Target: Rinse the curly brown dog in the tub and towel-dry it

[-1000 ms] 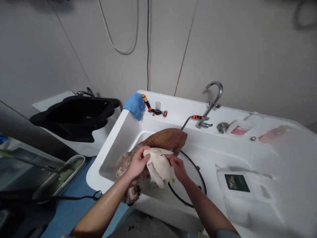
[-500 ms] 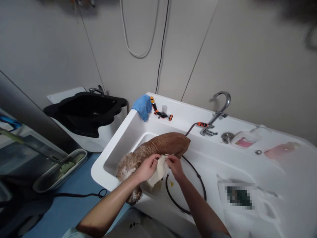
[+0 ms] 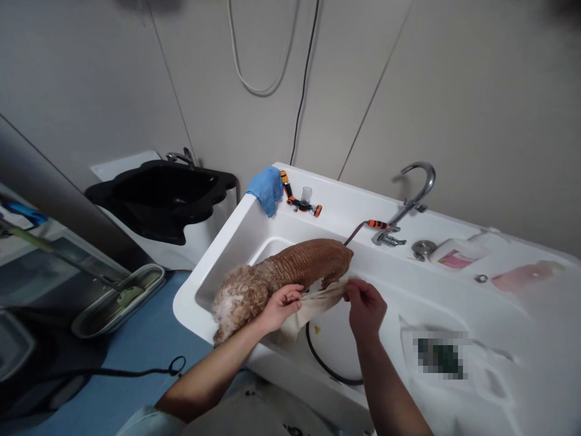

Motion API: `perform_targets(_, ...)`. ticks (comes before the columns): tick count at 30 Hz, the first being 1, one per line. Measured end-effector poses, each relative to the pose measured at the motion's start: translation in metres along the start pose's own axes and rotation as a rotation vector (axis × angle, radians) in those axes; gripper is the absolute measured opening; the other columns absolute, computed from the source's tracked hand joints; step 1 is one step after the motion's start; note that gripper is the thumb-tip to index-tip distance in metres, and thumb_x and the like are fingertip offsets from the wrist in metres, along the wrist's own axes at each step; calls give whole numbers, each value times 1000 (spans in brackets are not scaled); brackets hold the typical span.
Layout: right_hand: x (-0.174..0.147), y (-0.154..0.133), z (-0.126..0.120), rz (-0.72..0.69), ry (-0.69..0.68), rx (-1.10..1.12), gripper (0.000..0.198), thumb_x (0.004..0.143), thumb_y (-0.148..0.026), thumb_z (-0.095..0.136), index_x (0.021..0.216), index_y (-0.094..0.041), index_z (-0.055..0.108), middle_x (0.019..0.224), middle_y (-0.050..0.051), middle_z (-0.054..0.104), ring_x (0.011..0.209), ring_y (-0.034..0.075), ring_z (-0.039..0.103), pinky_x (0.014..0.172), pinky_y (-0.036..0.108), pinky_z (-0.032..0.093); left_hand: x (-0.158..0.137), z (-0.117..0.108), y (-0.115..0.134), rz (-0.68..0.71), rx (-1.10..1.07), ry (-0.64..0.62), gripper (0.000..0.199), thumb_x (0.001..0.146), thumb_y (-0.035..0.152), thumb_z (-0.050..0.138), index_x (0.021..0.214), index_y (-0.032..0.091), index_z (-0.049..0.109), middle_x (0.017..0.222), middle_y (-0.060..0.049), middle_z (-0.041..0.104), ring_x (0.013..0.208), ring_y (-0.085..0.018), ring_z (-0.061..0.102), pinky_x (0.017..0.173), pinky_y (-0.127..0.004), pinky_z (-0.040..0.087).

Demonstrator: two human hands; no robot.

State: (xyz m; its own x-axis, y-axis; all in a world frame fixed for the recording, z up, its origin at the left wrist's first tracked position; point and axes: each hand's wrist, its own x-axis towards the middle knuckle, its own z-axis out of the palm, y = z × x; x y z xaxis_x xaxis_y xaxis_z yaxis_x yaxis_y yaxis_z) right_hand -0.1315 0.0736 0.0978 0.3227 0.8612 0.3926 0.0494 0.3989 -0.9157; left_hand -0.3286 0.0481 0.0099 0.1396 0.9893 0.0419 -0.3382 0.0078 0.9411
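A wet brown curly-haired dog [image 3: 302, 263] stands in the white tub [image 3: 204, 266], its head at the left over the near rim. In front of its body, a cream-coloured cloth [image 3: 318, 304] is stretched between my two hands. My left hand [image 3: 284, 306] pinches the cloth's left part, close against the dog's side. At its right end, my right hand [image 3: 367, 304] has the cloth between thumb and fingers, held out over the tub. Part of the cloth hangs down below my left hand. The dog's legs are mostly hidden.
A dark hose [image 3: 324, 361] curls on the tub floor. Along the back ledge are a blue cloth [image 3: 267, 188], an orange-and-black spray nozzle [image 3: 302, 203], a faucet [image 3: 422, 181] and bottles [image 3: 458, 253]. A translucent container [image 3: 485, 363] stands at right. A black basin [image 3: 158, 197] is at left.
My right hand has moved right, away from my left, pulling the cloth out wide. The dog's head has shifted up from its lowered position. The view has shifted slightly.
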Motion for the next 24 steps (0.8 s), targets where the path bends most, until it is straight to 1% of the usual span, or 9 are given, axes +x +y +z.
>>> perform_targets(6,6,-9,5,65,-10,6,22,70,-39,81,74,-18,75,68,1,71,50,11,56,48,26,51,-2,2,4,-89,-96,112,52,65,60,87,91,16,75,84,-5,73,74,-13,61,73,-25,46)
perform_targets(11,9,-10,15,92,-88,-28,24,71,-42,80,76,-19,75,66,2,72,51,13,58,49,28,53,5,-4,-6,-94,55,170,63,85,74,55,60,17,65,93,-14,76,94,-25,68,95,-39,49)
perform_targets(13,9,-10,20,104,-93,-24,24,70,-42,80,76,-19,75,66,2,72,50,13,59,49,28,53,6,-8,-19,-31,235,139,57,87,69,53,81,16,74,118,-16,73,111,-27,65,103,-41,46)
perform_targets(15,10,-11,23,125,-92,-12,25,70,-43,80,76,-19,75,66,2,72,50,13,59,48,28,54,7,-10,-37,28,422,61,53,81,55,67,116,16,71,133,-14,67,119,-26,62,104,-38,46)
perform_targets(17,12,-11,23,137,-101,-10,26,70,-44,80,78,-19,75,65,1,72,50,14,61,49,29,54,8,-12,-55,2,605,-20,47,80,42,70,118,15,69,116,-11,72,104,-24,66,93,-34,49)
perform_targets(19,17,-12,18,123,-112,-35,27,72,-45,79,81,-19,75,64,1,72,52,15,63,51,30,56,11,-14,-67,-89,759,-51,26,86,37,60,91,14,72,84,-6,71,80,-20,63,79,-31,48)
perform_targets(20,20,-12,13,105,-109,-52,28,73,-45,79,82,-19,75,65,1,72,54,15,64,53,31,57,13,-15,-70,-130,800,-56,29,89,36,55,78,14,70,72,-3,65,71,-18,59,74,-30,46)
perform_targets(22,28,-13,2,67,-88,-82,28,71,-43,81,84,-19,75,68,1,73,56,15,65,56,32,59,15,-19,-67,-146,780,-81,38,92,40,53,63,16,62,61,0,56,64,-16,52,68,-29,42)
perform_targets(24,36,-13,-9,51,-75,-89,30,70,-43,82,86,-19,76,67,1,73,55,15,65,55,31,59,15,-20,-59,-104,618,-110,38,89,45,58,66,16,64,64,-1,59,64,-15,53,64,-27,42)
